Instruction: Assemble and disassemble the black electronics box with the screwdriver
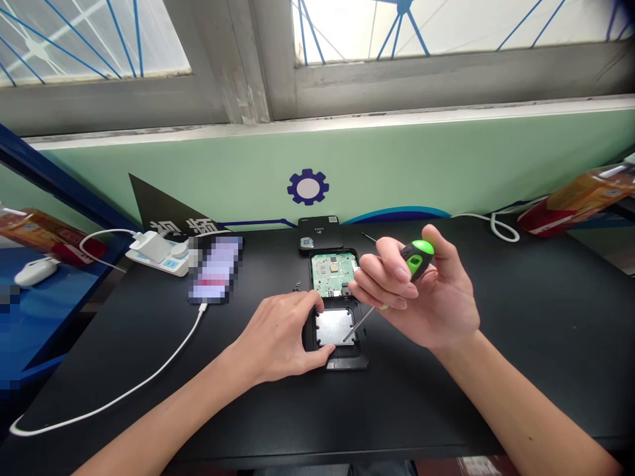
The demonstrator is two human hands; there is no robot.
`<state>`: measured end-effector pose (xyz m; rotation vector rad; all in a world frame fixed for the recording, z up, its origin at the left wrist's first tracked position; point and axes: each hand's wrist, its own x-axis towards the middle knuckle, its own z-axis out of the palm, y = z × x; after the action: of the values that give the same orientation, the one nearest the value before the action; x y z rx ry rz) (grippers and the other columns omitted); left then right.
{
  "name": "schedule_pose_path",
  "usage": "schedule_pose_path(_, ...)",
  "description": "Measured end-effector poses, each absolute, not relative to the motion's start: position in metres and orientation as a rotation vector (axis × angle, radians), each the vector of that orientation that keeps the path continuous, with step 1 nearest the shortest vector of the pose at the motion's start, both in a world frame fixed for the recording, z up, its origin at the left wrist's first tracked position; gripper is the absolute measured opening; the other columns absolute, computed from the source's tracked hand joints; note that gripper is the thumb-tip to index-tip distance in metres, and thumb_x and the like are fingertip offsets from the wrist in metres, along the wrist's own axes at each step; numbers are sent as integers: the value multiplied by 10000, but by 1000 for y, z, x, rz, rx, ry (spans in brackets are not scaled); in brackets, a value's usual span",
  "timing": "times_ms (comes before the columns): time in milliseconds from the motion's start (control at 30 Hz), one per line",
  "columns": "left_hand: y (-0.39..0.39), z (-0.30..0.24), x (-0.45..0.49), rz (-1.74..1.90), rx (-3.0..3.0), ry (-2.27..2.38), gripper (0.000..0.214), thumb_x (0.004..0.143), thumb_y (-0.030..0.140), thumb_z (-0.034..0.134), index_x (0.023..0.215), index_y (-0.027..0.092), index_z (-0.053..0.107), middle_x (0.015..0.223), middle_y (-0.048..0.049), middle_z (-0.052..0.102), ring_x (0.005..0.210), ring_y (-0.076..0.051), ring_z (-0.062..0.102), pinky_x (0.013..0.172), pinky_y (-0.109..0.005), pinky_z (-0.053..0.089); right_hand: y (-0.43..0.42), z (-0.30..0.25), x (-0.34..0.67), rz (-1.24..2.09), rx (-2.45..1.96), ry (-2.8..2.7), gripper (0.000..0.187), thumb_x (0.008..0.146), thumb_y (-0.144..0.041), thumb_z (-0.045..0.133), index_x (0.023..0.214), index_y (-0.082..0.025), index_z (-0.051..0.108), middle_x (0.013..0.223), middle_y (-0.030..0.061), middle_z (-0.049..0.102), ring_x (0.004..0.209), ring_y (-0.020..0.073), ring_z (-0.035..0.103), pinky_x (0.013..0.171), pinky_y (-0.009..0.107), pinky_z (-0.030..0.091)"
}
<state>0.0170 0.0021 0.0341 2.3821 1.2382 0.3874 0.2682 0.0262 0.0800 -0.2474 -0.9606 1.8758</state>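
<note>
In my right hand (pixel 421 297) is a screwdriver with a green and black handle (pixel 415 259). Its thin metal shaft slants down to the left, and the tip is at a silver metal plate (pixel 333 326). That plate lies in a black plastic cover (pixel 347 363) on the table. My left hand (pixel 282 334) grips the cover's left side, with thumb at the lower edge and fingers at the upper left corner. Directly behind sits a black case half with a green circuit board (pixel 327 274), its right edge partly hidden by my right fingers.
Tiny screws (pixel 297 285) lie left of the board. A black box (pixel 319 233) stands against the green partition (pixel 238 178). To the left are a phone (pixel 217 270) on a white cable and a power strip (pixel 159 254). Drink bottles (pixel 578 198) stand at both sides.
</note>
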Motion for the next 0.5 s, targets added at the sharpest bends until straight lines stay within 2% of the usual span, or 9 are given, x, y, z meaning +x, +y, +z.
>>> schedule_pose_path(200,0,31,19,423,2258,1196,396,869,384,903,1151,237,667,879,28,627,698,-177,552,645,-313,370,25,79,267,1875,-239,-961,751,1152,-807,426,789,-210,702,629,-45,348,576,163,303,621,334,330)
schedule_pose_path(333,-4,22,21,480,2239,1148,437,894,400,916,1225,231,687,961,6,660,780,-191,592,694,-318,442,25,77,265,1867,-206,-1000,704,1151,-780,451,816,-211,697,676,-24,406,619,179,347,656,343,359)
schedule_pose_path(500,-8,13,23,568,2237,1112,438,905,372,929,1231,230,675,1007,-3,676,808,-191,606,712,-319,462,22,74,260,1850,-204,-1061,648,1158,-737,463,854,-216,698,730,-10,436,668,199,376,715,361,382)
